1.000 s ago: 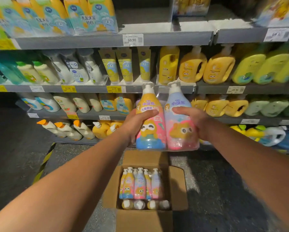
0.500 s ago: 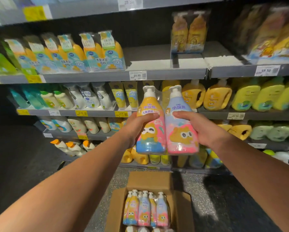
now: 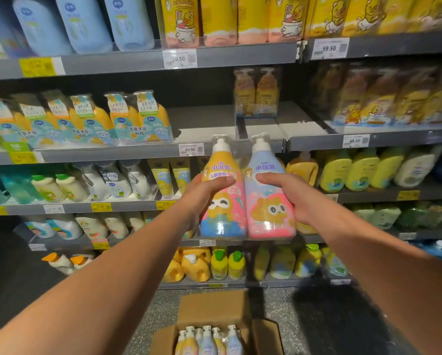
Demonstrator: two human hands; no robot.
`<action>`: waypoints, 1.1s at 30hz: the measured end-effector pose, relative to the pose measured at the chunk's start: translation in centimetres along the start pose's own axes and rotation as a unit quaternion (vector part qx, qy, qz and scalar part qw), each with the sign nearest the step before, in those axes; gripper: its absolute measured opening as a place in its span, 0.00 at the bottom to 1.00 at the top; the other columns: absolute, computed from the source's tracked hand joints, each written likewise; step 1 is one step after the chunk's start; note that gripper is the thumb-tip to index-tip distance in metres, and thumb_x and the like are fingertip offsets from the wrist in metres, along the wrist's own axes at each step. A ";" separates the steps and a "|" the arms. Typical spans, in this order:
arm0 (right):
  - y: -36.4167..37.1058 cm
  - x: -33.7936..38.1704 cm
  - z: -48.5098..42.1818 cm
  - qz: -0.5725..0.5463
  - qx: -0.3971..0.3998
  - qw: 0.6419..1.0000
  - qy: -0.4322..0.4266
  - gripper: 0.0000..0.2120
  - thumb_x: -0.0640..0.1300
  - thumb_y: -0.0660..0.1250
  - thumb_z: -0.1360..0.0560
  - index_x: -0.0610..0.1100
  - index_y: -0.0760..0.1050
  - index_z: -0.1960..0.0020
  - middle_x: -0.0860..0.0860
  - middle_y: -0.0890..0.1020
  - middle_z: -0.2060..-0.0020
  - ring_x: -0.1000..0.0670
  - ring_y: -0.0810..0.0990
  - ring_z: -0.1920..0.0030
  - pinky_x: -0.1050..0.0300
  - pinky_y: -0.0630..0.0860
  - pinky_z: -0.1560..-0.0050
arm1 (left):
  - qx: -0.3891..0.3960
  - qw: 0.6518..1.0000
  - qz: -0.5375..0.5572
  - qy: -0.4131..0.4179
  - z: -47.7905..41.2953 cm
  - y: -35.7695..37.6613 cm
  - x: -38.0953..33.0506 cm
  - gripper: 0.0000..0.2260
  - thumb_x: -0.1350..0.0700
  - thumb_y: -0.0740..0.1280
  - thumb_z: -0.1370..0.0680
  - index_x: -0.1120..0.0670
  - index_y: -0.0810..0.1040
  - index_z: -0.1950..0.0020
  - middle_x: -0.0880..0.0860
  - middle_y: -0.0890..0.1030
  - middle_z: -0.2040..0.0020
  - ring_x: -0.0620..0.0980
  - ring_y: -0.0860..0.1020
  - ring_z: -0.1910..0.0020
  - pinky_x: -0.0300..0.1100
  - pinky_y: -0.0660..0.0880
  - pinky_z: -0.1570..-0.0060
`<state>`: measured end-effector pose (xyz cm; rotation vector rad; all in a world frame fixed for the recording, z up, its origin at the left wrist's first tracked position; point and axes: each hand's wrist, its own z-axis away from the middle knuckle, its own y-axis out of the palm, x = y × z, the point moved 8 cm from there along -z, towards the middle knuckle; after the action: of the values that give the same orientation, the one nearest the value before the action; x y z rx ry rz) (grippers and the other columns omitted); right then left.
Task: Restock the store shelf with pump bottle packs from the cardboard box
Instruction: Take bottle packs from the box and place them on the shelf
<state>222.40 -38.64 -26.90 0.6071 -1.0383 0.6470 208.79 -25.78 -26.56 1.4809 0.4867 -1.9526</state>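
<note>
Both hands, left hand [image 3: 202, 193] and right hand [image 3: 289, 194], grip one pump bottle pack [image 3: 246, 198] below the half-bare shelf [image 3: 207, 124], while more packs wait in the cardboard box [image 3: 214, 307].

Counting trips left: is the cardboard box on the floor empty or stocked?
Stocked: pump bottle packs stand upright inside the open cardboard box. The frame cuts off its lower part, so the count cannot be told.
</note>
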 end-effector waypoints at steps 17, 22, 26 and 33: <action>3.5 7.0 -7.0 0.040 0.116 0.992 0.002 0.26 0.47 0.76 0.34 0.43 0.74 0.39 0.40 0.85 0.52 0.38 0.85 0.54 0.42 0.81 0.53 | -0.104 0.994 0.021 0.026 -2.0 -1.6 -5.9 0.19 0.53 0.74 0.28 0.56 0.75 0.40 0.56 0.85 0.58 0.54 0.85 0.64 0.48 0.82 0.64; 7.0 8.2 -8.5 0.026 0.119 0.992 0.019 0.23 0.49 0.75 0.32 0.44 0.73 0.41 0.41 0.84 0.52 0.39 0.85 0.54 0.44 0.81 0.53 | -0.097 0.995 0.030 0.023 -2.8 -5.6 -7.3 0.21 0.50 0.72 0.27 0.58 0.75 0.38 0.54 0.86 0.56 0.55 0.85 0.60 0.49 0.82 0.61; 9.2 9.1 -10.0 0.023 0.098 0.995 0.022 0.28 0.51 0.76 0.34 0.44 0.73 0.38 0.41 0.84 0.49 0.39 0.85 0.52 0.42 0.81 0.52 | -0.066 0.997 0.018 0.022 -4.0 -7.7 -8.7 0.16 0.53 0.70 0.25 0.56 0.74 0.40 0.52 0.84 0.57 0.51 0.85 0.62 0.45 0.81 0.63; 11.1 12.2 -13.0 0.044 0.087 0.995 0.005 0.29 0.52 0.77 0.36 0.43 0.73 0.39 0.40 0.84 0.49 0.38 0.85 0.53 0.38 0.79 0.48 | -0.113 0.993 0.002 0.042 -7.3 -9.8 -10.9 0.29 0.54 0.75 0.30 0.56 0.69 0.32 0.58 0.83 0.47 0.56 0.85 0.56 0.48 0.80 0.62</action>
<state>226.21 -19.51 -19.09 0.7126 -1.0104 0.8236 209.17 -11.15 -19.13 1.4208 0.7176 -1.7713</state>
